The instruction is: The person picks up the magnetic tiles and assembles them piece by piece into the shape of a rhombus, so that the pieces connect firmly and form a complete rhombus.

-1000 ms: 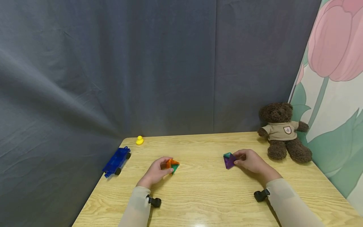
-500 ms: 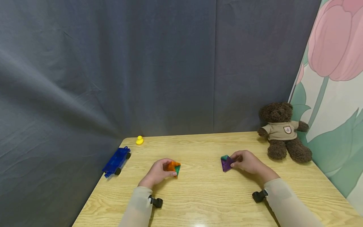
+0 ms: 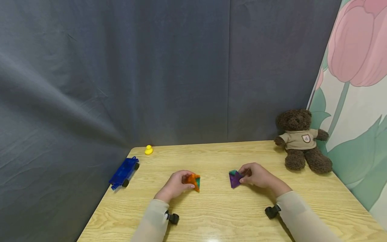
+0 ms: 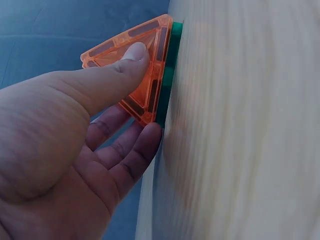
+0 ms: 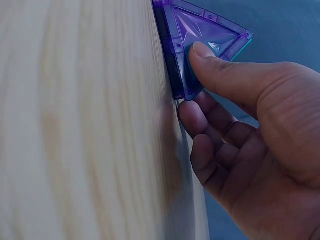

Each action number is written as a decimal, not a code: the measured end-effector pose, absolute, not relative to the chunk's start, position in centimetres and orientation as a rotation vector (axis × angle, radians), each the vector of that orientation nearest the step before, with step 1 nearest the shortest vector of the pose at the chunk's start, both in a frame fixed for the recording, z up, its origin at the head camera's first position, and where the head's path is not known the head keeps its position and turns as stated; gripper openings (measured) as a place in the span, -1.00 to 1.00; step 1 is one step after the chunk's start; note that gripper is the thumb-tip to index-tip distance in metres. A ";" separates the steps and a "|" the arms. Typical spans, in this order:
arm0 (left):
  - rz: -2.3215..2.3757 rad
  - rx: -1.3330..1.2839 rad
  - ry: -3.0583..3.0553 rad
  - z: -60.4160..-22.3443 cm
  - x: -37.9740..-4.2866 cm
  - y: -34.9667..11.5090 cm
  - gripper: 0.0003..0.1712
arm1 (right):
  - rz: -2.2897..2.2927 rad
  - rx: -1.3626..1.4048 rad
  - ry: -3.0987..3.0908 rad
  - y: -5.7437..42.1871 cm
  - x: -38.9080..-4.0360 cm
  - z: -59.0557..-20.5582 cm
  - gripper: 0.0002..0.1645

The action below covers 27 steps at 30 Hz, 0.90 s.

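Note:
My left hand grips an orange triangular magnetic tile joined to a green tile. Its thumb lies on the orange face, and the green tile's edge is right at the tabletop in the left wrist view. Across from it, my right hand pinches a purple triangular magnetic tile, with a teal tile joined to it. The right thumb presses the purple face, while the other fingers curl behind and below. A short stretch of table separates the two tile shapes. Their far sides are hidden.
A blue toy wagon stands at the wooden table's left edge. Near the back left corner sits a yellow rubber duck. A brown teddy bear leans at the back right, by the grey curtain.
My left hand has moved right with the orange and green tiles, turning them slightly. The right hand has come left with the purple and teal ones, so the gap between them is narrower.

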<state>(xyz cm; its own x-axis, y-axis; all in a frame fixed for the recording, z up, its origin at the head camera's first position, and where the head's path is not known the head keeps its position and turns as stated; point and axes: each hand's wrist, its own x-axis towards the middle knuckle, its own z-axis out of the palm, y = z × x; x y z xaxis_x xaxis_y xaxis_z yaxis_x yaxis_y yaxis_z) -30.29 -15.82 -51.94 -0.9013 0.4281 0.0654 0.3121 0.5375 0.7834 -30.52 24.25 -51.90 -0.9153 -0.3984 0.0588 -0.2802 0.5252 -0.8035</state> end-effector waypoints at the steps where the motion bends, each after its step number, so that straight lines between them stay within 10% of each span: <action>1: 1.297 0.647 2.633 -51.8 -30.2 -15.6 -0.57 | -1.346 -0.596 2.622 24.0 -30.5 -51.9 -0.78; 27: 1.230 0.706 2.571 -51.3 -28.7 -11.2 -0.59 | -1.302 -0.669 2.548 20.1 -29.0 -51.5 -0.74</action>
